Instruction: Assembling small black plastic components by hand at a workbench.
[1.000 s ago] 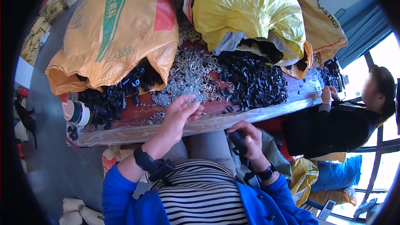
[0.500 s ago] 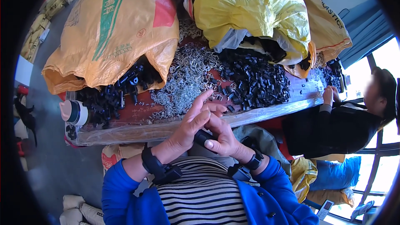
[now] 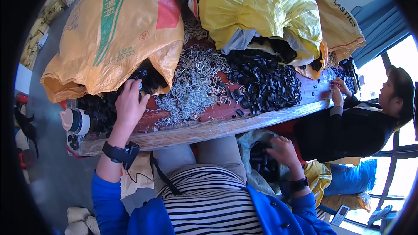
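Observation:
My left hand [image 3: 129, 106] reaches to the mouth of the orange woven sack [image 3: 126, 48]. Its fingers touch the black plastic parts [image 3: 150, 78] spilling out there, with the thumb held apart; some fingertips are hard to see against the dark pile. Low on the right, my right hand [image 3: 284, 151] hovers over a grey-green bag [image 3: 248, 148] beside my lap. That hand looks loosely spread and slightly blurred, and I see nothing in it. Black tubular parts [image 3: 264, 165] lie inside this bag.
On the red tabletop lie a heap of small metal clips [image 3: 187, 98] and a pile of short black pieces [image 3: 270, 82]. A yellow sack [image 3: 261, 8] stands behind them. A white jar [image 3: 80, 121] sits at the left corner. At right, a co-worker [image 3: 348, 126] handles small parts.
My hands were together over my lap, holding a black tubular part. They have separated: the left went forward to the sack's mouth, the right moved over the bag, and the part has left my hands.

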### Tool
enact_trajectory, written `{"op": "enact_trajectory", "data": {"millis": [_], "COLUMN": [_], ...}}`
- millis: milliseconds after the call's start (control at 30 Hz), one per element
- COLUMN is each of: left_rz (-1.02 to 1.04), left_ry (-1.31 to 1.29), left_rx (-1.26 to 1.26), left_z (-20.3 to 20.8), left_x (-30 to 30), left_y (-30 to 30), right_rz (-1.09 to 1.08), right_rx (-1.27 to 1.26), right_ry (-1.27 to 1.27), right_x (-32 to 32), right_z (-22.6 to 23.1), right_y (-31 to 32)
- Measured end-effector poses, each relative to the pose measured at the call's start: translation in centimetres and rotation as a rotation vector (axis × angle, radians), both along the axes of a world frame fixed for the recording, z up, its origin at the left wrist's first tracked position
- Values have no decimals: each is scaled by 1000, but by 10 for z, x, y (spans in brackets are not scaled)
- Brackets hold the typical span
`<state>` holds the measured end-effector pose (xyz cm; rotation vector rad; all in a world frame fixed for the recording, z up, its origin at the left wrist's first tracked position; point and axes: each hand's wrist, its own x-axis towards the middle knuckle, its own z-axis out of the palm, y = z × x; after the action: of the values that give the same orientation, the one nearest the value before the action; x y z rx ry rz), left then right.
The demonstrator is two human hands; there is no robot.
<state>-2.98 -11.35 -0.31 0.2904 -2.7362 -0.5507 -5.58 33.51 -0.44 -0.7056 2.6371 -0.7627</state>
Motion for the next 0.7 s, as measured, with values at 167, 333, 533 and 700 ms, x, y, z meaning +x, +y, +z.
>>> {"op": "enact_trajectory", "data": {"millis": [167, 333, 533, 700], "left_rz": [-3, -9, 118, 192], "left_ry": [-71, -36, 65, 145], "left_rx": [-94, 105, 853, 1421], "left_z": [-13, -8, -8, 6], "left_x": [-6, -3, 8, 5], "left_y": [-9, -10, -17, 5], "right_rz": [75, 289, 391, 451], "right_rx": [-171, -129, -48, 129], "right_ry": [223, 494, 490, 616], "right_x": [-37, -79, -101, -106], "right_z": [6, -20, -39, -34], "right_y": [-70, -130, -145, -154]}}
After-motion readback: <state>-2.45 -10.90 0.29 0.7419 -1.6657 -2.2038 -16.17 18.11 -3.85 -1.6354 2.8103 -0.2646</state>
